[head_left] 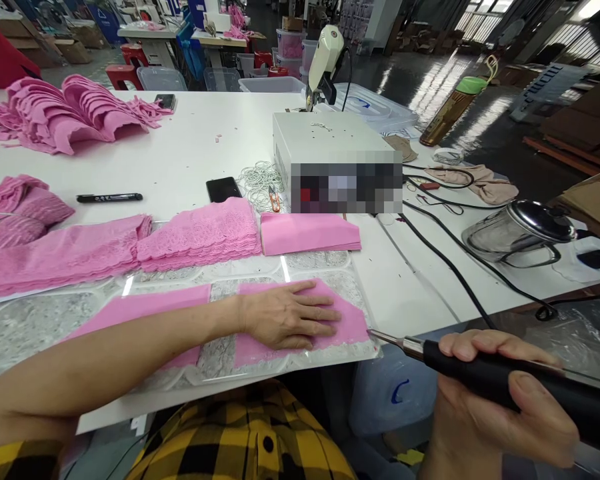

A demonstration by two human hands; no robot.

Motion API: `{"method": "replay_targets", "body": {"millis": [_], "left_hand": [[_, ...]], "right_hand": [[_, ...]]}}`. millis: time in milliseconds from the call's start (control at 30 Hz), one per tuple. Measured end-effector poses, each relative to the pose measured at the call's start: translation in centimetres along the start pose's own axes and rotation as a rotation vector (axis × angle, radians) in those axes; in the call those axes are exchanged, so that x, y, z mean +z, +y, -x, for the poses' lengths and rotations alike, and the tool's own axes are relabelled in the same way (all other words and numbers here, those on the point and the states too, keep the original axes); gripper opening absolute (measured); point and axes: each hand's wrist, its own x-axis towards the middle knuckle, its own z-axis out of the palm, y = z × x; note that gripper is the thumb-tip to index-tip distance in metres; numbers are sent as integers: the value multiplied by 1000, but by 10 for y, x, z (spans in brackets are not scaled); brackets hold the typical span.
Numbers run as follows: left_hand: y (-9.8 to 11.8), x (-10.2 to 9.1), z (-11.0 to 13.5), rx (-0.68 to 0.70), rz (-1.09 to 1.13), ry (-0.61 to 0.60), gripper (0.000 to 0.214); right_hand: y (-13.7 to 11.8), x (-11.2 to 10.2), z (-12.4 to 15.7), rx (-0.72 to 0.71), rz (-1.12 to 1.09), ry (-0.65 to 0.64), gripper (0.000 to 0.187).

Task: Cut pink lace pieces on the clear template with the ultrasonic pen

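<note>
My left hand (293,315) lies flat with its fingers stretched out on a pink fabric piece (340,313), pressing it against a grey stone-patterned mat (220,333). In my right hand (505,400) is a black-handled tool with a slim metal tip (460,363). Its tip meets or nearly meets the right edge of that pink piece. A second pink fabric piece (155,307) lies flat to the left, partly covered by my left forearm. Along the mat's far side lie a stack of pink lace pieces (205,233) and a smooth pink stack (310,233).
Beyond the stacks stands a grey metal box (330,133), its front blurred. Black cables (445,260) run on the right near a lidded glass pot (515,230). A phone (223,189), orange snips (274,199) and a black marker (110,198) lie on the white table (190,147).
</note>
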Motion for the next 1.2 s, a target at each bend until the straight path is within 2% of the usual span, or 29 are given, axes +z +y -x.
{"method": "replay_targets", "body": {"millis": [200, 733, 1200], "left_hand": [[-1, 1, 1, 17, -14, 19, 42], [-1, 2, 1, 18, -37, 19, 43], [1, 1, 0, 26, -61, 15, 42]], "right_hand": [[0, 0, 1, -26, 4, -38, 20], [-6, 0, 0, 23, 7, 47, 21], [0, 1, 3, 21, -4, 3, 21]]}}
